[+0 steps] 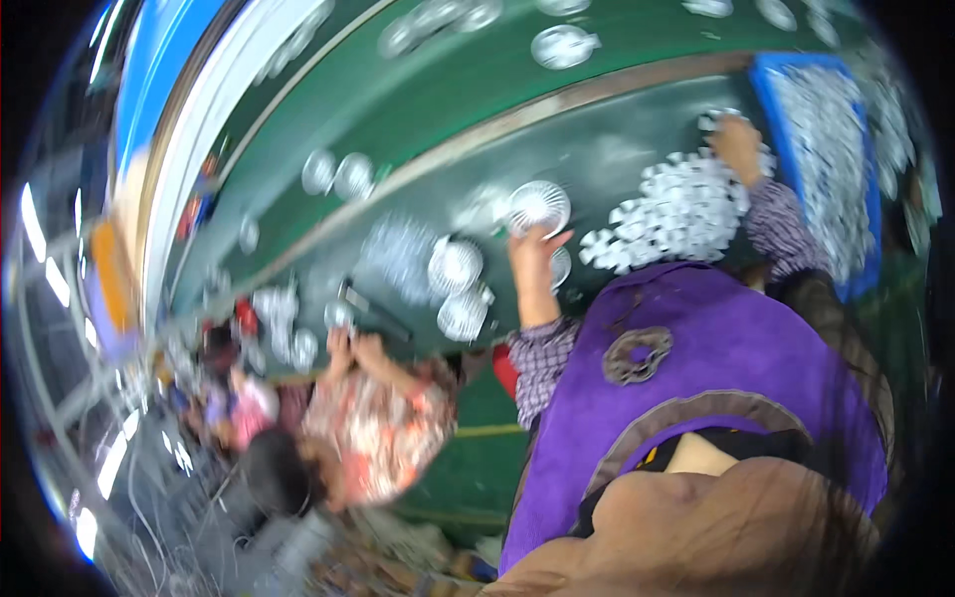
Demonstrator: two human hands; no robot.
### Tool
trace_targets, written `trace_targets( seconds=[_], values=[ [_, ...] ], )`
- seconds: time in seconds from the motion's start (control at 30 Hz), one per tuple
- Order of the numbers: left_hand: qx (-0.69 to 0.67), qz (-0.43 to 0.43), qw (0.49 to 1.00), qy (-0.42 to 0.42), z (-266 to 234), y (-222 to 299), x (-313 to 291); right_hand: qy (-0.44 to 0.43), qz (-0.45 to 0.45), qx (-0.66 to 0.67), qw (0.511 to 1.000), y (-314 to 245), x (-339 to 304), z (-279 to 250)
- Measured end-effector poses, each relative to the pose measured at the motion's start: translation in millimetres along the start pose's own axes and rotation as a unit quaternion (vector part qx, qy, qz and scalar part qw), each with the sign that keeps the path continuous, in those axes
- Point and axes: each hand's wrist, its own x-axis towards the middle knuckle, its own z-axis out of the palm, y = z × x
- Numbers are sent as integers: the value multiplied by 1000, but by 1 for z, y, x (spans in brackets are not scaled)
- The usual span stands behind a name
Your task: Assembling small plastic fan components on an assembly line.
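My left hand (534, 267) holds a round white slatted plastic piece, like a small fan grille (539, 206), by its near edge, thumb out to the right. Just right of that wrist lies another round white piece (560, 267), partly hidden. My right hand (737, 149) is at the far right end of a spread pile of small white toothed plastic parts (668, 211). Its fingertips meet white parts there; blur hides whether they grip one. Left of my left hand, two more round slatted pieces (456, 266) lie on the dark green worktable (617, 129).
A blue tray (772, 104) full of small white parts stands at the right. Past a raised strip (587, 98), a green belt (477, 99) carries round pieces (563, 46). A co-worker in a floral top (373, 428) works at the left, near a dark bar-shaped tool (376, 310).
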Motion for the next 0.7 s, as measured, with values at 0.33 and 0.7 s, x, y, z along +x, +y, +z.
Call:
trace_targets(
  seconds=[0.33, 0.7],
  values=[
    [41, 76, 996, 11, 17, 28, -30, 11, -208, 248, 946, -98, -56, -72],
    [13, 108, 989, -105, 23, 8, -30, 22, -496, 296, 816, -242, -114, -100]
  ],
)
